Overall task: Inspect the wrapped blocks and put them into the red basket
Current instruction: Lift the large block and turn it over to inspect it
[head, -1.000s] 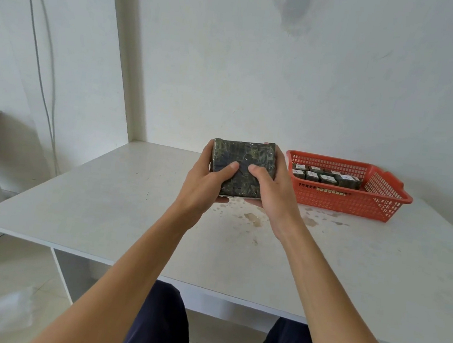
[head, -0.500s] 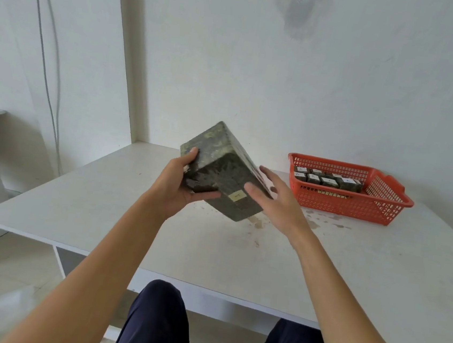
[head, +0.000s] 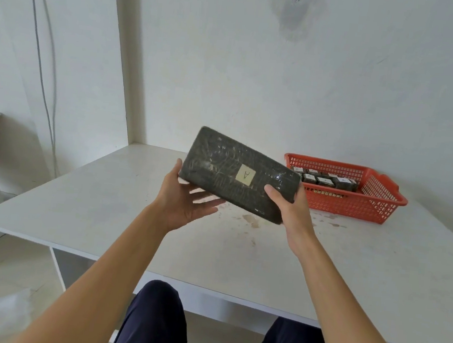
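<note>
A dark wrapped block (head: 228, 168) with a small pale label marked "A" is held in the air above the table, its broad face turned toward me and tilted down to the right. My right hand (head: 291, 209) grips its lower right end, thumb on the front face. My left hand (head: 186, 200) lies open under the block's left end, palm up, fingers straight. The red basket (head: 369, 208) stands on the table behind and to the right, holding several smaller wrapped blocks (head: 325, 179) with pale labels.
The white table (head: 104, 208) has brownish stains just below the block. A wall runs close behind the basket, and a corner pillar stands at the back left. My knees show under the table's near edge.
The block has been turned so its labelled broad face points at me. My right hand has taken hold of its right end, and my left hand has opened beneath it.
</note>
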